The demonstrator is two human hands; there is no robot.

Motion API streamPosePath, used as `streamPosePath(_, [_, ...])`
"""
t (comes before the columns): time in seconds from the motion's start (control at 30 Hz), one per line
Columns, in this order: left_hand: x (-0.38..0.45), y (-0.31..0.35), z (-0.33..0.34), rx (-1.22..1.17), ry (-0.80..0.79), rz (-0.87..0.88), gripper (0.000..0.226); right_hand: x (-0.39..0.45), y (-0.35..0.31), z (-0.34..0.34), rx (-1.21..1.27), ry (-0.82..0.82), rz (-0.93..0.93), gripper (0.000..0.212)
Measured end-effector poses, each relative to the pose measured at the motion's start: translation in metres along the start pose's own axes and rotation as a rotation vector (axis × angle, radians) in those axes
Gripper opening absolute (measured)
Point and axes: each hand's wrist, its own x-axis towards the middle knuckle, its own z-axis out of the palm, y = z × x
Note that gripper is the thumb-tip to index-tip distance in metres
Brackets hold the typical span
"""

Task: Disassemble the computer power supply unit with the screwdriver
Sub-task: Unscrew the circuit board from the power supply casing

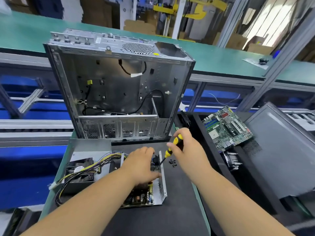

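Two hands at work over a dark mat [170,217] on the bench [51,193], beneath a green conveyor belt [221,60] running across the back. Largest on the mat: an emptied computer case [119,86], stood upright with its open side toward the camera, loose black cables hanging inside. To the right, a grey side panel [279,150] leaning, and a green motherboard [226,127] lying just beside it. Nearer, the power supply unit [158,188], cover off, perforated metal wall upright at its right edge, circuit board exposed at the front. Left of it, the removed cover with fan [81,169] and a bundle of yellow and black wires [95,164] trailing toward the mat's left edge. Left hand [141,166] spread flat across the unit's interior, fingers straight, pressing down. Right hand [185,147] wrapped around the yellow-and-black screwdriver [172,148], shaft angled down-left, tip at a black connector on the unit's rear wall. Smallest: a few black screws [172,162] scattered on the mat, just right of the unit.
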Motion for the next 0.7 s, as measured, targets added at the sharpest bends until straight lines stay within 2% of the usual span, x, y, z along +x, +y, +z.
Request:
streamPosePath(0.1, [0.003,-0.002,0.008,0.044,-0.061,0.010,0.074,-0.001,-0.001,0.009,-0.109,-0.062,-0.036,0.023])
streamPosePath(0.23, [0.003,-0.004,0.018,0.053,-0.064,0.027,0.067,-0.001,0.001,0.025,-0.199,-0.101,-0.069,0.026])
streamPosePath(0.43, [0.004,-0.007,0.016,0.040,-0.075,0.032,0.057,-0.002,0.008,0.039,-0.185,-0.132,-0.016,0.024])
streamPosePath(0.7, [0.005,-0.005,0.014,0.079,-0.092,0.029,0.058,-0.002,0.005,0.039,-0.203,-0.146,-0.040,0.022])
